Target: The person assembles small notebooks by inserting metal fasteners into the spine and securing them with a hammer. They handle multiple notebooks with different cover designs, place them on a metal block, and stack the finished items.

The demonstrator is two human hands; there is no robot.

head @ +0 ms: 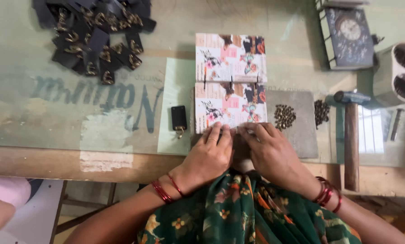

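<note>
Your left hand point(210, 151) and right hand point(268, 151) lie side by side, fingers flat and pressing on the near edge of the cover point(230, 107), a stiff rectangle of patterned paper in pink, cream and orange with dark floral shapes. Neither hand is curled around anything; both bear down with the fingertips. A second cover point(231, 56) of the same print lies just beyond it, the two meeting at a seam crossed by three short dark ties.

The near cover rests partly on a grey slab point(297, 131), matte and rough. On the slab, right of the cover, sits a small heap of brassy studs point(284, 116); a second heap point(321, 111) lies just off its right edge. A hammer point(350, 135) with a wooden handle and blue-grey head lies further right.

Left of the cover is a small black tag point(179, 118) with a metal clasp, and at far left a pile of such tags point(94, 36).

The table point(53, 113) is glass-topped, pale green and scuffed, with a wooden front edge. A dark box with a clock face point(348, 36) stands far right.
</note>
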